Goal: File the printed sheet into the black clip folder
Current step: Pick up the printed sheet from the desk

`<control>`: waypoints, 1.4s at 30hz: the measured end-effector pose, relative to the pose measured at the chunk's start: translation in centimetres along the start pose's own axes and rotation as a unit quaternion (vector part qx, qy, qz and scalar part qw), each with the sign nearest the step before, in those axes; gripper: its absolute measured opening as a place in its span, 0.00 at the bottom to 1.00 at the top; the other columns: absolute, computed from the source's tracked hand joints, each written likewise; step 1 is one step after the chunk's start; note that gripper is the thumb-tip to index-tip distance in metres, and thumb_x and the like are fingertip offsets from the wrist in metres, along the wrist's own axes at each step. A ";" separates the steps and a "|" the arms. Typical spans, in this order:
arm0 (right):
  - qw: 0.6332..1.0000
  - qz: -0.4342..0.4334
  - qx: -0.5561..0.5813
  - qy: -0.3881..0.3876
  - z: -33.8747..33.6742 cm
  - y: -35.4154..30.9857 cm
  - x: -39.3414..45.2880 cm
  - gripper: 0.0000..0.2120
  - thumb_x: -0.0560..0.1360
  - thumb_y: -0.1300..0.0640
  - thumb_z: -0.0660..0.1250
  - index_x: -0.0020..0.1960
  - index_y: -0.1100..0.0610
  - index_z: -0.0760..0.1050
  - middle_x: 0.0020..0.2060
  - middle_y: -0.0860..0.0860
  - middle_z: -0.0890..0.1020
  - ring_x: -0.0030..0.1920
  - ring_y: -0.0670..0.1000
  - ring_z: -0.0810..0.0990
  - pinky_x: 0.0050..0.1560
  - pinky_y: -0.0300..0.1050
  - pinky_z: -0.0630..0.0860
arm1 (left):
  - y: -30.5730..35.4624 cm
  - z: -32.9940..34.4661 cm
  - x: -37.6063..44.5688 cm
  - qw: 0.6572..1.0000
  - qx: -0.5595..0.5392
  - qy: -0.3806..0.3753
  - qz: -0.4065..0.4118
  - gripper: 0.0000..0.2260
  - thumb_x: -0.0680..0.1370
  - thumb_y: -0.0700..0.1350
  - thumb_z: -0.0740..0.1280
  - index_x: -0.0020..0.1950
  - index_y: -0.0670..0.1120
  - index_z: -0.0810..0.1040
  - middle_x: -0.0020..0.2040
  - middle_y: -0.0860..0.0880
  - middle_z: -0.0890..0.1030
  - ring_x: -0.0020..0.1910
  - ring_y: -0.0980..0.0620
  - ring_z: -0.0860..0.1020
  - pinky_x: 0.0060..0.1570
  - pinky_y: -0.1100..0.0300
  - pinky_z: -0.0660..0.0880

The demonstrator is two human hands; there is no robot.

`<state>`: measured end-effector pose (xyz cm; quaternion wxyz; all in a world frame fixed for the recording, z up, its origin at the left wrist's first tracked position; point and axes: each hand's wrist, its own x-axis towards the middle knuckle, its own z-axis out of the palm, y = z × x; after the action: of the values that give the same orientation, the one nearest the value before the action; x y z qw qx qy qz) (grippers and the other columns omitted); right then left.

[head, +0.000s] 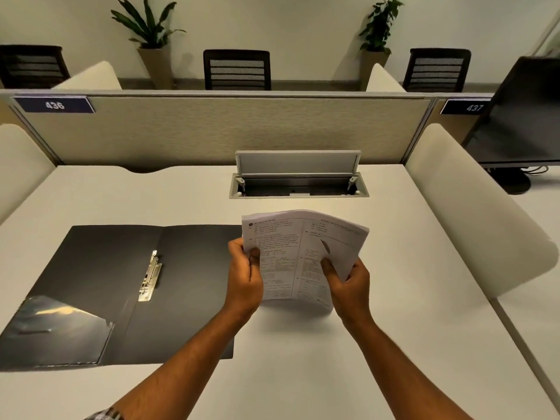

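The black clip folder (100, 283) lies open and flat on the white desk at the left. Its metal clip (150, 277) runs along the spine, and a clear pocket (57, 325) sits on the left inner cover. To the right of the folder, the printed sheet (300, 247) is held up above the desk, slightly curled, text facing me. My left hand (244, 277) pinches its left edge with the thumb on top. My right hand (348, 286) grips its lower right part. The sheet's left edge overlaps the folder's far right corner in view.
An open cable box (298, 183) with a raised lid is set into the desk (394, 328) behind the sheet. A beige partition (212, 128) closes the back. Padded side dividers (472, 207) flank the desk. A dark monitor (521, 116) stands at the far right.
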<state>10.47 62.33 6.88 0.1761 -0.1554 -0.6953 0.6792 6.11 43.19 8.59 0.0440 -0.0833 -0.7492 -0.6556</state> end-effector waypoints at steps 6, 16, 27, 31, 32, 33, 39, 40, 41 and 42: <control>1.000 0.019 -0.007 -0.009 -0.2 1.0 -0.3 0.14 0.79 0.62 0.70 0.64 0.56 0.77 0.52 0.52 0.84 0.52 0.52 0.85 0.41 0.37 0.83 | -0.9 0.2 -1.0 1.000 0.003 -0.013 -0.010 0.11 0.79 0.44 0.58 0.60 0.50 0.61 0.56 0.52 0.76 0.56 0.53 0.80 0.44 0.57 0.82; 0.998 0.032 -0.045 -0.009 -0.2 0.8 0.4 0.10 0.79 0.60 0.71 0.59 0.53 0.77 0.50 0.49 0.84 0.50 0.51 0.85 0.39 0.35 0.82 | -2.1 0.3 -0.9 0.995 0.075 -0.012 -0.061 0.08 0.83 0.43 0.57 0.60 0.50 0.61 0.55 0.55 0.76 0.52 0.55 0.81 0.43 0.62 0.82; 0.982 0.137 -0.039 -0.121 1.7 -2.3 3.5 0.10 0.76 0.57 0.75 0.57 0.55 0.79 0.50 0.52 0.88 0.43 0.54 0.89 0.44 0.54 0.87 | 0.8 -4.2 2.1 0.969 -0.008 -0.007 -0.246 0.09 0.83 0.51 0.57 0.61 0.48 0.66 0.53 0.48 0.82 0.49 0.49 0.84 0.48 0.50 0.82; 0.969 0.169 -0.030 -0.178 3.7 -1.6 2.8 0.13 0.76 0.55 0.75 0.59 0.55 0.80 0.51 0.51 0.89 0.46 0.56 0.89 0.47 0.56 0.86 | 0.0 -6.9 2.1 0.962 0.012 0.015 -0.274 0.07 0.84 0.49 0.57 0.58 0.48 0.67 0.53 0.47 0.82 0.49 0.48 0.83 0.51 0.46 0.81; 0.963 0.176 -0.029 -0.200 4.2 -1.5 2.6 0.13 0.76 0.55 0.75 0.59 0.56 0.80 0.51 0.51 0.89 0.48 0.56 0.89 0.46 0.55 0.86 | -0.2 -7.7 2.1 0.959 0.018 0.019 -0.283 0.07 0.84 0.49 0.56 0.59 0.48 0.68 0.53 0.47 0.82 0.49 0.48 0.83 0.50 0.47 0.81; 0.958 0.183 -0.030 -0.221 4.6 -1.4 2.4 0.13 0.76 0.56 0.75 0.59 0.56 0.81 0.52 0.51 0.89 0.48 0.56 0.89 0.45 0.53 0.86 | -0.4 -8.3 2.2 0.956 0.019 0.021 -0.292 0.08 0.84 0.49 0.56 0.59 0.48 0.67 0.53 0.47 0.82 0.49 0.48 0.83 0.49 0.47 0.81; 0.943 0.219 -0.062 -0.243 8.6 -0.3 1.5 0.10 0.77 0.63 0.72 0.59 0.59 0.81 0.53 0.53 0.88 0.50 0.57 0.89 0.51 0.57 0.85 | -2.3 -13.4 2.7 0.943 0.000 0.009 -0.333 0.09 0.84 0.49 0.57 0.60 0.46 0.69 0.53 0.46 0.83 0.47 0.48 0.84 0.44 0.50 0.82; 0.943 0.221 -0.063 -0.241 9.4 -0.2 1.3 0.10 0.77 0.63 0.72 0.59 0.60 0.81 0.53 0.53 0.88 0.50 0.57 0.89 0.52 0.58 0.85 | -2.4 -14.3 2.8 0.941 -0.010 0.007 -0.338 0.09 0.84 0.48 0.57 0.60 0.46 0.70 0.53 0.47 0.83 0.47 0.48 0.85 0.41 0.53 0.81; 0.942 0.223 -0.063 -0.241 10.2 -0.1 1.2 0.11 0.78 0.63 0.72 0.59 0.60 0.81 0.53 0.54 0.88 0.50 0.57 0.89 0.52 0.58 0.85 | -2.4 -15.2 2.9 0.939 -0.023 0.002 -0.342 0.09 0.84 0.48 0.57 0.60 0.46 0.71 0.53 0.47 0.84 0.47 0.49 0.85 0.38 0.56 0.80; 0.941 0.226 -0.062 -0.244 11.0 -0.1 1.0 0.11 0.78 0.64 0.72 0.59 0.60 0.81 0.54 0.54 0.88 0.50 0.57 0.89 0.51 0.57 0.85 | -2.5 -16.0 3.0 0.939 -0.034 -0.007 -0.342 0.09 0.84 0.47 0.57 0.61 0.46 0.72 0.53 0.47 0.84 0.47 0.49 0.85 0.37 0.57 0.80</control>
<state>4.56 53.02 6.89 -0.1665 -0.1486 -0.7046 0.6736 2.04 27.21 8.83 -0.1916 0.1719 -0.7098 -0.6557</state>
